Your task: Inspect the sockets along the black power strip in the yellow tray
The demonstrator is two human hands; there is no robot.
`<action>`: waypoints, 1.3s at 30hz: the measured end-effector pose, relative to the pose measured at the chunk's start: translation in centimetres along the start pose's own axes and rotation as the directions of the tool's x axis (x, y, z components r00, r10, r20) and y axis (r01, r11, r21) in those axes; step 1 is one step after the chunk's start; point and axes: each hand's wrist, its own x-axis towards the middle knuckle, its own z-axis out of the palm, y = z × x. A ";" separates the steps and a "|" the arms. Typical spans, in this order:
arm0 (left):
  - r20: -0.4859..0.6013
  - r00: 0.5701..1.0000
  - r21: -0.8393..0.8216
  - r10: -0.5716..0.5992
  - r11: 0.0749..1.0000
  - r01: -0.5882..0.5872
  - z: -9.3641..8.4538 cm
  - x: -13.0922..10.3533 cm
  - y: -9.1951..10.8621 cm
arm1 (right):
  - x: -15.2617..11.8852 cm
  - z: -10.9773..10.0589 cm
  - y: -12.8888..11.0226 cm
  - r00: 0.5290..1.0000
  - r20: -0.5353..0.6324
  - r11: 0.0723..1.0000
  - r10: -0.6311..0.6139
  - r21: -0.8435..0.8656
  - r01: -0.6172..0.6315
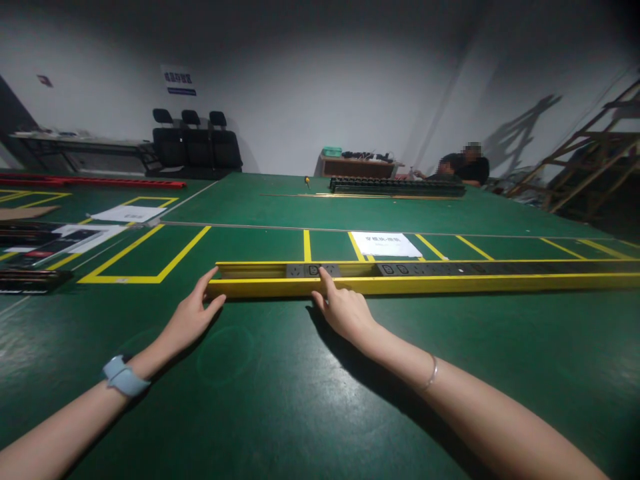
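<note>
A long yellow channel point(430, 287) lies across the green tabletop, its open top facing up. My left hand point(190, 317) holds its left end, thumb against the near wall and fingers at the far side. Inside the channel sits a short black socket module point(299, 270). My right hand point(347, 310) rests its outstretched index finger on that module, while the thumb is apart by the near wall and the other fingers curl in. Beyond a gap to the right, a longer row of black sockets point(420, 269) fills the channel.
Behind the channel lies a white paper sign point(386, 245) among yellow tape lines. Black strips point(30, 280) and papers point(129, 213) lie at the left, a red rail point(100, 181) farther back. Black rails point(395, 187) lie at the far side, near a person point(475, 171).
</note>
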 end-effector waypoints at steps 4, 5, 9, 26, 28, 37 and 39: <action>0.012 1.000 0.019 -0.014 1.000 0.013 -0.1 -0.1 0.1 | 0.1 -0.2 -0.1 1.000 -0.003 1.000 0.001 -0.017 -0.001; 0.013 1.000 0.026 -0.015 1.000 0.015 -0.1 -0.1 0.2 | 0.1 -0.2 -0.2 1.000 0.000 1.000 0.000 -0.022 0.000; 0.004 1.000 0.043 -0.010 0.999 0.010 -0.2 -0.1 0.6 | 0.0 -0.3 -0.3 1.000 0.014 0.999 0.004 -0.041 -0.004; -0.003 1.000 0.137 0.010 0.991 -0.010 -0.2 -0.1 0.9 | 0.2 -0.1 0.5 0.996 -0.016 0.994 -0.085 -0.076 0.084; -0.005 1.000 0.130 0.019 0.991 -0.018 -0.3 -0.1 1.1 | 0.3 -0.1 0.4 0.997 -0.029 0.997 -0.075 -0.035 0.074; -0.001 1.000 0.133 0.006 0.991 -0.006 -0.2 -0.1 1.3 | 0.5 -0.2 0.9 0.996 -0.025 0.981 -0.081 0.176 0.084; -0.004 1.000 0.130 0.008 0.991 -0.007 -0.2 -0.1 1.3 | 0.5 -0.1 0.6 0.996 -0.016 0.982 -0.086 0.170 0.088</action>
